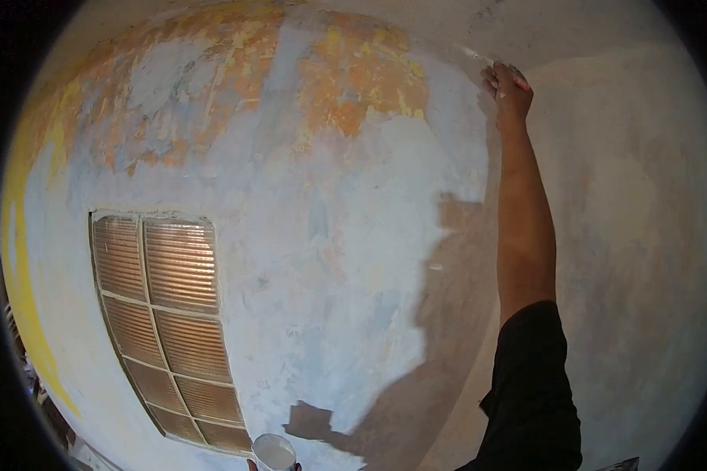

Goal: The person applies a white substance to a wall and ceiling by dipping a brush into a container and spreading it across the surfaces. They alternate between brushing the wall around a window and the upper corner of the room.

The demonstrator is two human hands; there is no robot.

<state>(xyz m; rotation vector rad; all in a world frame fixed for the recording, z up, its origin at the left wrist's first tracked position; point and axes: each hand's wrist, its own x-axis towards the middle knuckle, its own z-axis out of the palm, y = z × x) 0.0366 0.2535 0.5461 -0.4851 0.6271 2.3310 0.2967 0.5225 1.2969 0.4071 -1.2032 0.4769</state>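
At one o'clock, the right hand (511,88) grips a slim, pale-tipped tool (486,60) by the greyish plaster ceiling (562,33); at seven, the left hand (252,465) holds a round white cup (275,466), best kept level.

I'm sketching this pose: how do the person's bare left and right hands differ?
The right hand is raised near the pale ceiling; the left hand is low, at the picture's bottom edge. The right hand holds a small, slim tool; the left hand a round, pale container. Both are bare.
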